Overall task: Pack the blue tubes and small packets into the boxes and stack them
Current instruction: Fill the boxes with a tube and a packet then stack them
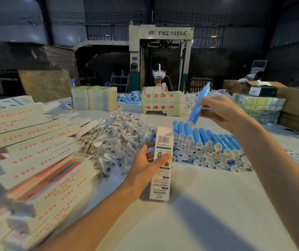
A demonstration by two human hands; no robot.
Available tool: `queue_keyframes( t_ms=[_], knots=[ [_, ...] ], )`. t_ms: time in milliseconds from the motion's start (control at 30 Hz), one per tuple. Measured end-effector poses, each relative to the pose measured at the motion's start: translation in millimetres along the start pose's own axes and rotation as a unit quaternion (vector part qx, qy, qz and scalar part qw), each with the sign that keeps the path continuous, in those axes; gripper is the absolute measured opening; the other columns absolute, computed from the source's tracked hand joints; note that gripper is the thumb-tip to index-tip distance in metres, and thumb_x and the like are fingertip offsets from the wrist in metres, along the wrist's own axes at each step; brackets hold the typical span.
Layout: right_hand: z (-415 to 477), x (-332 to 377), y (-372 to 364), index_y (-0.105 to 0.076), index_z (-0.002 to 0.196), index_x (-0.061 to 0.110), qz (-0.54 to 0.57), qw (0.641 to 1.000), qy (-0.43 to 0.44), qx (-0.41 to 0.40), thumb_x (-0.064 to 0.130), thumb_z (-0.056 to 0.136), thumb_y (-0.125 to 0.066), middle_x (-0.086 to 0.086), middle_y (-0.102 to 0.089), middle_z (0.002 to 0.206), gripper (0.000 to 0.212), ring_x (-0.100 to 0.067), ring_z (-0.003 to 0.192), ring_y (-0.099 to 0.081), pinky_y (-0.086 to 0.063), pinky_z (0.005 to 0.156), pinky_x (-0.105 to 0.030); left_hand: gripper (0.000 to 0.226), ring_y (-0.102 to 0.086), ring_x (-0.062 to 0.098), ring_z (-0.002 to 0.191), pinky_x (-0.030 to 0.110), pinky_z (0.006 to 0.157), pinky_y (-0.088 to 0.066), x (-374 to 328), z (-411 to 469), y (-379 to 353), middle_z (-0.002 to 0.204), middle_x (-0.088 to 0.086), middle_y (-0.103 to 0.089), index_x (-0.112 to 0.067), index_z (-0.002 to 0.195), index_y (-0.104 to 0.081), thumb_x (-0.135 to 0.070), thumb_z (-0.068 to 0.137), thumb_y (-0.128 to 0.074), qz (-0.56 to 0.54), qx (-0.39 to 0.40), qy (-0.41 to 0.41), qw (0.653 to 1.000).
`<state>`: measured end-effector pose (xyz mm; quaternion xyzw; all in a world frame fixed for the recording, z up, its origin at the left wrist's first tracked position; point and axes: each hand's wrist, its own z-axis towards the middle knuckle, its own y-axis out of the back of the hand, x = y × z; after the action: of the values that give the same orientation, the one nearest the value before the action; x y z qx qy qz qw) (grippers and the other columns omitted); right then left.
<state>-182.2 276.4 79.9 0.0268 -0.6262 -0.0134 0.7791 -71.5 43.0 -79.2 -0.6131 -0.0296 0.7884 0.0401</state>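
The left hand (147, 163) grips an upright carton (161, 171) near the counter's (208, 205) middle. The raised right hand (219, 111) pinches a blue tube (197, 105) mid-barrel. The tube looks light, stiff and slick. The thin carton would probably crush, so hold it by its edges.

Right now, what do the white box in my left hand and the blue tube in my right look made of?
The tall white printed box: thin matte cardboard, judging by its folded edges. The slim blue tube: probably smooth plastic, faintly shiny.
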Motion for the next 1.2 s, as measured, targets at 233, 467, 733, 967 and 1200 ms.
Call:
queue_keyframes(
  t_ms=[233,467,733,967,1200],
  knots=[
    [-49.2,-9.3,-50.7,-0.034,0.138,0.019,0.052,0.99,0.106,0.082,-0.004,0.091,-0.07,-0.024,-0.064,0.119,0.064,-0.029,0.103,-0.075,-0.062,0.076,-0.028,0.05,-0.079,0.034,0.098,0.055,0.093,-0.062,-5.6,-3.9,-4.0,0.112,0.008,-0.08,-0.02,0.134,-0.056,-0.022,0.092,-0.083,0.009,0.003,-0.015,1.0],
    [-41.7,-9.8,-54.9,-0.028,0.144,0.042,-0.152,0.965,0.155,0.144,0.005,0.087,-0.076,-0.015,-0.074,0.103,0.083,-0.012,0.086,-0.075,-0.059,0.07,-0.022,0.053,-0.079,0.03,0.097,0.058,0.096,-0.06,-9.3,-8.9,-7.6,0.11,0.005,-0.081,-0.026,0.131,-0.056,-0.038,0.088,-0.084,0.028,-0.007,-0.031,0.999],
    [-54.3,-36.1,-78.2,-0.053,0.14,0.024,-0.365,0.877,0.261,0.17,0.029,0.099,-0.068,0.009,-0.051,0.126,0.043,-0.007,0.111,-0.054,-0.049,0.096,-0.025,0.039,-0.078,0.023,0.102,0.047,0.093,-0.06,-3.2,-7.2,3.8,0.112,0.0,-0.081,-0.039,0.132,-0.056,-0.049,0.098,-0.071,0.021,-0.058,-0.06,0.996],
    [-67.9,-90.0,-87.2,-0.066,0.123,0.015,-0.317,0.902,0.278,0.092,0.012,0.105,-0.052,0.003,-0.065,0.113,0.022,-0.006,0.094,-0.06,-0.046,0.079,-0.017,0.019,-0.078,0.015,0.089,0.025,0.067,-0.06,3.1,-0.9,18.2,0.104,-0.009,-0.08,-0.039,0.124,-0.057,-0.034,0.107,-0.064,0.001,-0.175,-0.074,0.982],
    [-84.2,-153.7,-115.3,-0.061,0.131,0.011,-0.506,0.779,0.281,0.242,0.007,0.101,-0.049,-0.008,-0.059,0.127,0.032,-0.024,0.119,-0.047,-0.046,0.103,-0.041,0.021,-0.078,0.014,0.09,0.028,0.071,-0.059,2.2,2.8,24.7,0.108,-0.004,-0.079,-0.025,0.128,-0.057,-0.03,0.108,-0.061,0.006,-0.214,-0.076,0.974]
  ],
)
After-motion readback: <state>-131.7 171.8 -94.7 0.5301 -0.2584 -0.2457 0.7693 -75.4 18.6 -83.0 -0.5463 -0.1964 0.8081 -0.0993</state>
